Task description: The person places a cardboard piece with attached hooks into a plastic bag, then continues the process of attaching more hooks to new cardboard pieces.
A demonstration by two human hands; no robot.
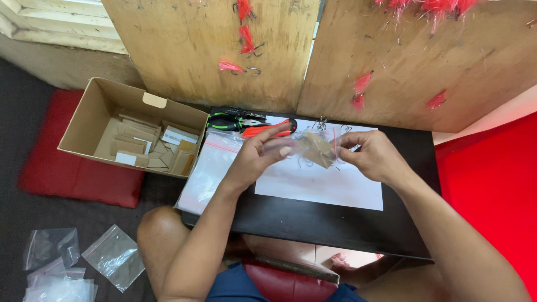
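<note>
Loose clear zip bags lie lower left, then mid-frame the left hand and right hand pinch a small clear plastic bag of brown card and wire hooks by its edges, light, limp, slippery, prickly, while brown packets fill the open cardboard box upper left.

Red cushion, brown cardboard box

Glossy clear plastic bag, matt white paper sheet, rough scratched plywood boards, brown cardboard box.
</note>
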